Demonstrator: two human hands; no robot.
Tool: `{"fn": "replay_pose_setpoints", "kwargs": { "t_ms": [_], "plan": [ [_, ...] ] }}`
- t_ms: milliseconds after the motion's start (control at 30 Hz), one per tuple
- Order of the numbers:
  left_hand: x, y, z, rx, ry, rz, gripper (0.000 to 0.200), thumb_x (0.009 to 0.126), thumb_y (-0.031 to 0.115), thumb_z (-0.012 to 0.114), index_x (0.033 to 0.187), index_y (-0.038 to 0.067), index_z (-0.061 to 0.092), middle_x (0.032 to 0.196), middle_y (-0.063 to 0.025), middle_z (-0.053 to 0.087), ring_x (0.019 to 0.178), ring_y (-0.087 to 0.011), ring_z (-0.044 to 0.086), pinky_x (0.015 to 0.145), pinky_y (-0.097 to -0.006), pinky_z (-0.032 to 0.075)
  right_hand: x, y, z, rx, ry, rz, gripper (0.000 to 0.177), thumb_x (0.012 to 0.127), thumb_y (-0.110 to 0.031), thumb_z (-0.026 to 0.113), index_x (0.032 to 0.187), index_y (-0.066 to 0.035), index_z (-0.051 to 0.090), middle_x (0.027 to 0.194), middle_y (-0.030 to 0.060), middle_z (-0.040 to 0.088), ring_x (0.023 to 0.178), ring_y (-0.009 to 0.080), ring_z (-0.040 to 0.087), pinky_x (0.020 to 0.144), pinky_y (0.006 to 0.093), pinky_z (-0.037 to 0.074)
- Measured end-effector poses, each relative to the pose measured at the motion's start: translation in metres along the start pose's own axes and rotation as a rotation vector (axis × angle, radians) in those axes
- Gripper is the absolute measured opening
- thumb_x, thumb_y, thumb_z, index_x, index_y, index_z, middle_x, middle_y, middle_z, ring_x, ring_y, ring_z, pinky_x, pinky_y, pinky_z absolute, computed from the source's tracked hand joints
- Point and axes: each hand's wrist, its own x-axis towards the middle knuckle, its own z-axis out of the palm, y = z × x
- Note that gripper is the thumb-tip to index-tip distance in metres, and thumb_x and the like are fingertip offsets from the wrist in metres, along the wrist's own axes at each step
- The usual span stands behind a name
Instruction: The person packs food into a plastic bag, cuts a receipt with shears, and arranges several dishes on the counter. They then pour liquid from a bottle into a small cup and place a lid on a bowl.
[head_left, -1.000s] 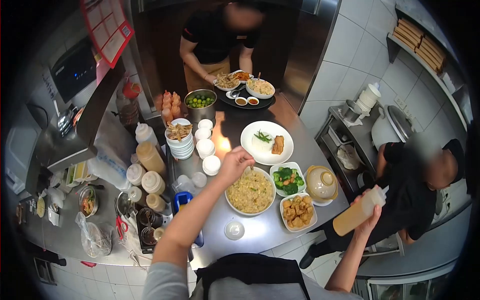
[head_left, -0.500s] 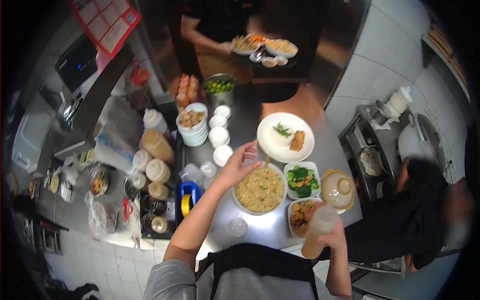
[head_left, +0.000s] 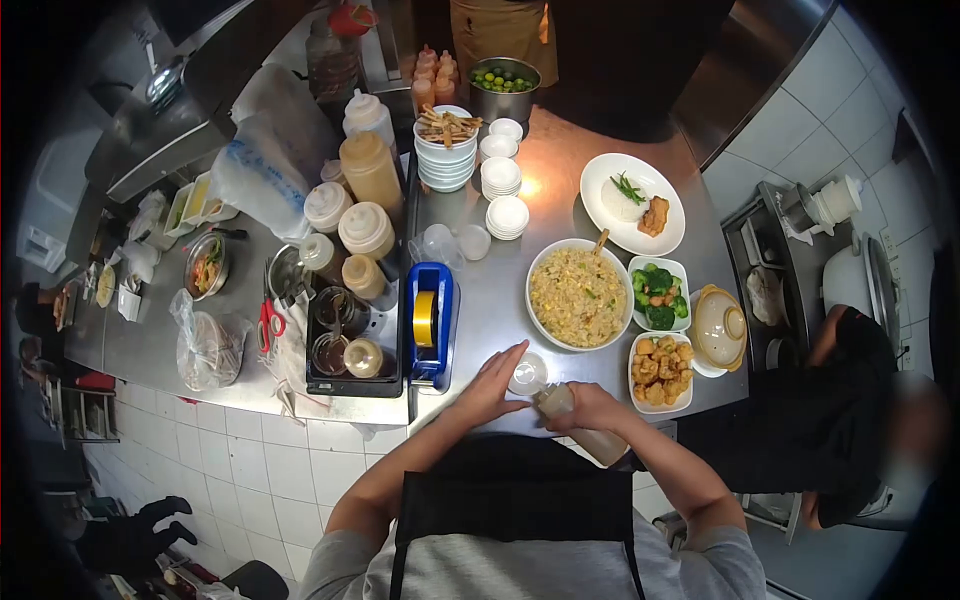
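Observation:
My right hand (head_left: 588, 407) is wrapped around a squeeze bottle (head_left: 603, 446) of pale brown liquid, tipped so its top end points toward a small clear plastic cup (head_left: 528, 373). My left hand (head_left: 490, 388) has its fingers stretched out beside that cup, fingertips right at its left edge. Just beyond the cup stands a large white bowl of fried rice (head_left: 578, 296) with a wooden handle sticking out. To the right of my hands sits a square white bowl of browned fried chunks (head_left: 661, 371), with a broccoli dish (head_left: 659, 294) behind it.
A plate with rice and meat (head_left: 633, 204) and a lidded yellow pot (head_left: 718, 330) stand at the right. On the left are a blue tape dispenser (head_left: 432, 325), sauce bottles (head_left: 367, 229) and stacked bowls (head_left: 444, 158). A person in black (head_left: 800, 420) is close on my right.
My right hand has brought the bottle leftward to the cup and tilted it. My left hand has come down from beside the rice bowl. The person carrying plates is now mostly out of view.

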Motion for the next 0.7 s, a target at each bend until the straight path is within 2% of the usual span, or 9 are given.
{"fn": "replay_pose_setpoints", "kwargs": {
  "t_ms": [33,100,233,500,700],
  "plan": [
    [0.003,-0.006,0.001,-0.024,-0.018,0.001,0.094,0.061,0.014,0.077,0.135,0.005,0.021,0.128,-0.0201,0.038,0.118,-0.0353,0.039,0.100,-0.0393,0.032,-0.006,-0.012,-0.003,-0.007,-0.009,-0.009,0.059,0.056,-0.038,0.078,0.097,-0.001,0.057,0.088,0.0136,0.063,0.082,0.0253,0.061,0.074,0.0319,0.047],
    [0.005,-0.008,0.001,-0.062,-0.023,0.003,0.090,0.061,0.012,0.077,0.134,0.003,0.024,0.122,-0.0180,0.045,0.113,-0.0331,0.044,0.097,-0.0366,0.035,0.001,-0.010,0.004,-0.133,0.030,0.016,0.060,0.058,-0.041,0.077,0.099,-0.002,0.057,0.089,0.0144,0.063,0.082,0.0268,0.061,0.075,0.0333,0.047],
    [0.007,-0.002,-0.010,-0.012,-0.082,-0.002,0.090,0.061,0.010,0.076,0.134,0.005,0.024,0.120,-0.0174,0.047,0.112,-0.0336,0.045,0.097,-0.0363,0.035,0.005,-0.011,0.010,-0.427,0.101,0.066,0.067,0.060,-0.050,0.073,0.102,-0.001,0.054,0.091,0.0181,0.062,0.086,0.0326,0.060,0.078,0.0377,0.047],
    [0.002,-0.006,-0.007,0.014,-0.089,-0.052,0.093,0.063,0.018,0.075,0.136,0.009,0.018,0.122,-0.0143,0.048,0.117,-0.0312,0.042,0.104,-0.0453,0.023,0.003,-0.017,0.008,-0.481,0.060,0.116,0.072,0.063,-0.051,0.070,0.107,0.002,0.048,0.095,0.0212,0.060,0.091,0.0337,0.059,0.081,0.0387,0.046],
    [0.000,-0.008,-0.003,-0.001,-0.060,-0.113,0.094,0.062,0.018,0.075,0.136,0.009,0.018,0.122,-0.0115,0.048,0.118,-0.0274,0.042,0.104,-0.0493,0.019,0.002,-0.028,0.007,-0.423,0.069,0.101,0.074,0.064,-0.052,0.069,0.109,0.002,0.046,0.097,0.0212,0.060,0.092,0.0338,0.059,0.081,0.0399,0.046]
  ]
}}
